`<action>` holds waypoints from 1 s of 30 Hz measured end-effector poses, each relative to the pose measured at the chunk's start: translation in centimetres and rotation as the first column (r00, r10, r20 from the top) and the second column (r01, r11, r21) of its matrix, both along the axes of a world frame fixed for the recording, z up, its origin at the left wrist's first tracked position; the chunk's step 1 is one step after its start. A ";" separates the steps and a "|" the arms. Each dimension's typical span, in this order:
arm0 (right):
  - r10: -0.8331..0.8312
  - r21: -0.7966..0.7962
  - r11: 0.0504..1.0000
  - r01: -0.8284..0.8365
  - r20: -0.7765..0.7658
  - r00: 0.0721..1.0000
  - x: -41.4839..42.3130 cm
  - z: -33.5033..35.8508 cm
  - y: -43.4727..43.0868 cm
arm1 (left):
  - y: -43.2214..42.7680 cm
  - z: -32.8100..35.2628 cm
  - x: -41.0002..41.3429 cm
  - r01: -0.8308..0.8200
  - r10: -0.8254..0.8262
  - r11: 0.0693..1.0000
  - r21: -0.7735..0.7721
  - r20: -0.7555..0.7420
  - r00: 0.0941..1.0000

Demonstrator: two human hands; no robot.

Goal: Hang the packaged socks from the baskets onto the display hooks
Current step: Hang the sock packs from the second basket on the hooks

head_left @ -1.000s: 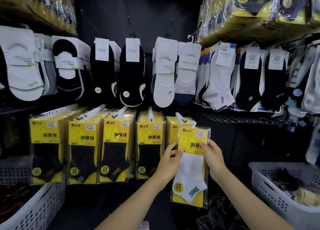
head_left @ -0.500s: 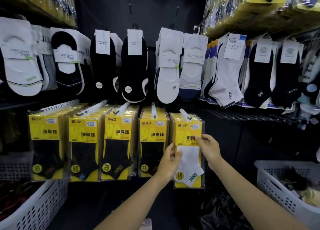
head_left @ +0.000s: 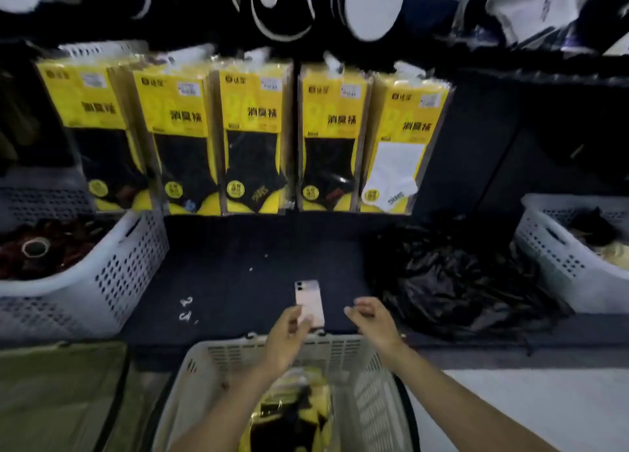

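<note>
A yellow pack with a white sock (head_left: 401,142) hangs at the right end of a row of yellow packs with black socks (head_left: 253,135) on the display hooks. Below me stands a pale basket (head_left: 343,349) with yellow sock packs (head_left: 292,414) inside. My left hand (head_left: 286,339) and my right hand (head_left: 374,322) hover over the basket's far rim, fingers loosely curled, holding nothing. The view is blurred.
A phone (head_left: 309,302) lies on the dark shelf (head_left: 231,274) just beyond my hands. A white basket (head_left: 102,274) stands at the left, another white basket (head_left: 558,257) at the right. A crumpled black plastic bag (head_left: 456,278) lies right of centre.
Both hands let go of the white-sock pack, which now hangs on the hook, and dropped down over the basket. My view tilted downward.
</note>
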State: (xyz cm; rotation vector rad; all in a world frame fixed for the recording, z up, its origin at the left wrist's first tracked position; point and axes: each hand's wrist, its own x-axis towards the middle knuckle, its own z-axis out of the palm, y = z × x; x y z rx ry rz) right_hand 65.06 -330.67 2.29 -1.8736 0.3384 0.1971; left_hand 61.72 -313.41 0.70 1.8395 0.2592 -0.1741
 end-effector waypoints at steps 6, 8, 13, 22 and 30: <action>0.050 -0.001 0.999 -0.054 -0.372 0.927 -5.4 -11.2 1.7 | 5.7 -10.7 -7.4 -0.183 0.194 0.981 0.066 -0.284 0.939; 0.062 -0.054 0.994 -0.094 -0.421 0.905 -6.8 -13.7 1.4 | 6.5 -13.1 -8.9 -0.238 0.259 0.966 0.101 -0.351 0.900; 0.076 -0.063 0.987 -0.150 -0.641 0.764 -9.2 -18.3 0.3 | 8.3 -17.3 -11.4 -0.381 0.403 0.914 0.140 -0.426 0.810; 0.209 0.097 0.972 -0.212 -0.764 0.611 -11.5 -22.4 1.3 | 9.8 -22.3 -13.9 -0.350 0.348 0.929 0.121 -0.604 0.717; 0.132 0.070 0.990 -0.121 -0.754 0.644 -12.3 -24.4 0.8 | 9.9 -24.2 -13.8 -0.351 0.277 0.936 0.023 -0.665 0.694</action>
